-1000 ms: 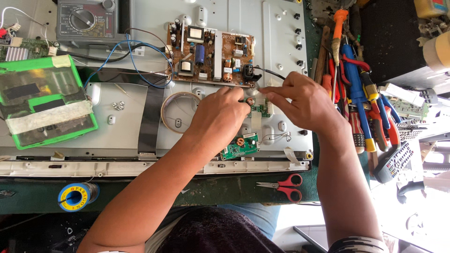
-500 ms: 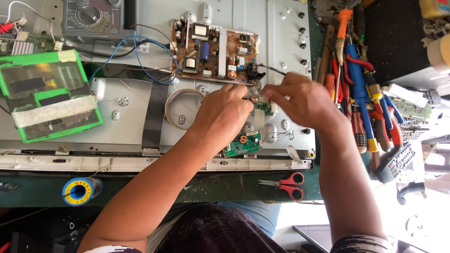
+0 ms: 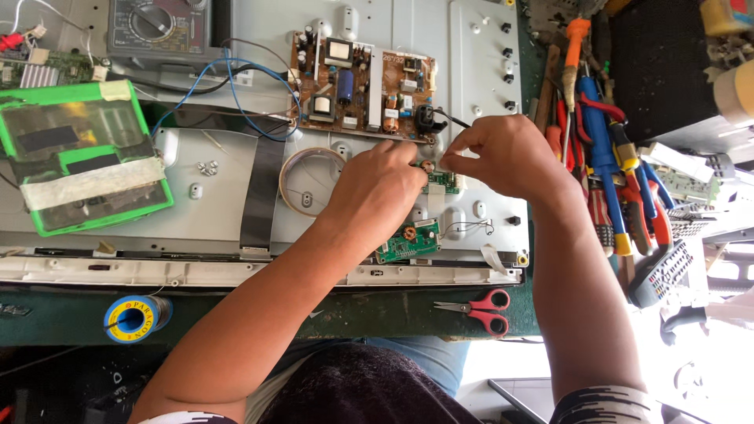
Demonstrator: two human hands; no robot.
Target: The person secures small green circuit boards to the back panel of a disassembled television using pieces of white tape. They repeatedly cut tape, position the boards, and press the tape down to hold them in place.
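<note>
Two hands meet over a small green circuit board (image 3: 441, 182) on the grey metal back panel (image 3: 471, 94), just below the brown power supply board (image 3: 363, 85). Left hand (image 3: 377, 192) pinches down at the board's left edge; right hand (image 3: 499, 153) pinches closed at its upper edge, the object in its fingers hidden. Best practice: steady wrists, light pressure, avoid the black cable (image 3: 452, 118).

Both hands (image 3: 385, 184) (image 3: 499, 153) close together, fingers pinched

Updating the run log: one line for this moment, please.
left hand: on small green board | right hand: pinching at same board | brown power board above | red scissors at table edge
</note>
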